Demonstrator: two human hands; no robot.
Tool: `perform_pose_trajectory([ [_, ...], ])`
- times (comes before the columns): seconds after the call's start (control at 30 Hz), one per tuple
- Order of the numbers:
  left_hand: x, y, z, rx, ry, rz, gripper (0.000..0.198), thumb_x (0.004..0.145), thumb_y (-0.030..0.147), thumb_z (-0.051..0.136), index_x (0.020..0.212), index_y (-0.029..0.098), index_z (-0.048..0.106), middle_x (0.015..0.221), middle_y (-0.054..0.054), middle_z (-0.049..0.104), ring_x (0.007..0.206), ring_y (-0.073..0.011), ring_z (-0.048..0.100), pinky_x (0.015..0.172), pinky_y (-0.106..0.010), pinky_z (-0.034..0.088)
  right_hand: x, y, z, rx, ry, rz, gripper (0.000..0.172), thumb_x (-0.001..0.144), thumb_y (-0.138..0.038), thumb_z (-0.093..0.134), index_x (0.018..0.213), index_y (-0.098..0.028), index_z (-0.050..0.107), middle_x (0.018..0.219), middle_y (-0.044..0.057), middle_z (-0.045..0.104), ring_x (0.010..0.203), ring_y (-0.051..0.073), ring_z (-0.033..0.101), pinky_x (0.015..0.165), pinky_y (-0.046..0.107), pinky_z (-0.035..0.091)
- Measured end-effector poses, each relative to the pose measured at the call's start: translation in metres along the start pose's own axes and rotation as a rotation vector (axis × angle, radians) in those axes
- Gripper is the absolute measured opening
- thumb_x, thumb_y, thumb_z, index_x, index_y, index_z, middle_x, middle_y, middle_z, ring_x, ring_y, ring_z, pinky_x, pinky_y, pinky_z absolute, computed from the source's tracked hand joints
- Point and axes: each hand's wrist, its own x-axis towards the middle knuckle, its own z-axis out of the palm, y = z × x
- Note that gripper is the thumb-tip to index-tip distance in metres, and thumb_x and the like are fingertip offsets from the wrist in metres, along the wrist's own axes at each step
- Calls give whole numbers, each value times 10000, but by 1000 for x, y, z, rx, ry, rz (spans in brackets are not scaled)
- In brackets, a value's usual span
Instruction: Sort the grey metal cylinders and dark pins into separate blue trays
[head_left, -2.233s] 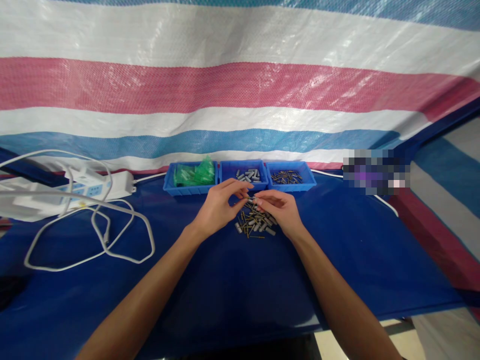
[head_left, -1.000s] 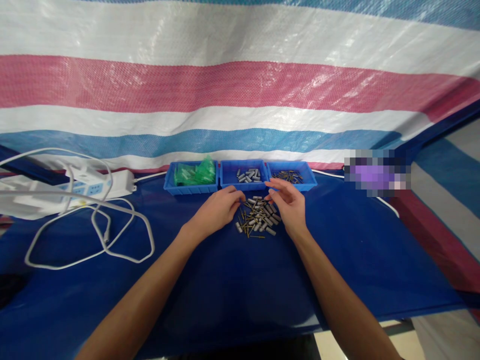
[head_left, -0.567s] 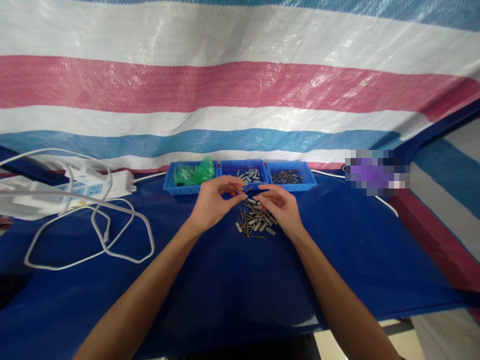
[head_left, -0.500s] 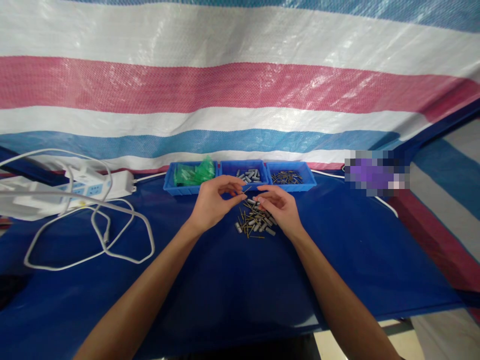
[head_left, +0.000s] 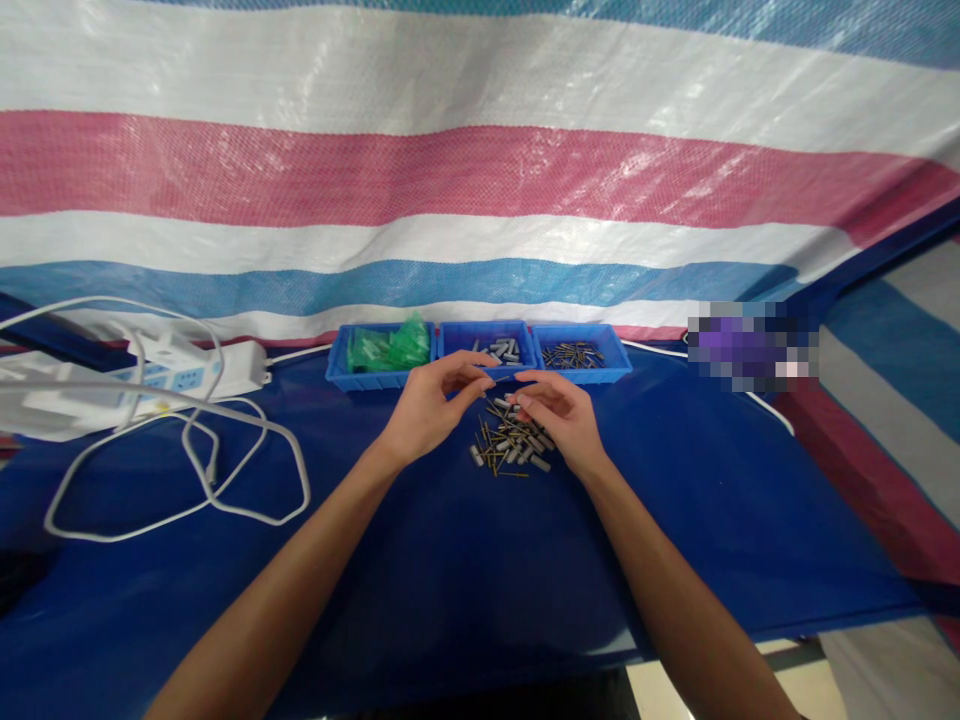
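Note:
My left hand [head_left: 433, 405] pinches a thin metal pin [head_left: 504, 379] between thumb and fingertips, its free end pointing right. Facing it, my right hand [head_left: 559, 410] is closed, thumb near the index finger; a small pale piece shows at the fingertips, too small to name. Below both hands, on the blue table covering [head_left: 480, 580], lies a loose pile of brass-coloured pins [head_left: 514, 474] and short grey cylinders [head_left: 540, 462]. The right hand partly covers this pile.
Three blue bins line the back: the left bin [head_left: 367, 380] holds green plastic [head_left: 390, 347], the middle grey cylinders [head_left: 505, 350], the right dark pins [head_left: 574, 355]. White power strips [head_left: 232, 368] and a looped white cable [head_left: 289, 515] lie left. A purple blurred object [head_left: 739, 345] is at right.
The pin in my left hand has turned from a slant to nearly level, towards the right hand. My right hand has hardly moved.

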Motion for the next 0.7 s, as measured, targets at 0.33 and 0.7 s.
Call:
perform_pose_trajectory([
  [0.33,-1,3,-1,-19,-36,-84,381,890,332,760,1229,172,688,757,-24,777,711,-177,752,712,-257,589,-2,-4,3,43,-19,29,267,728,-391,913,933,-253,810,848,22,803,750,177,733,679,295,593],
  [0.7,-3,3,3,29,-79,-88,334,896,350,742,1186,192,692,756,-12,774,662,-180,738,665,-271,585,-3,-1,3,61,-44,84,234,743,-410,903,900,-251,834,865,28,813,688,174,710,636,301,577],
])
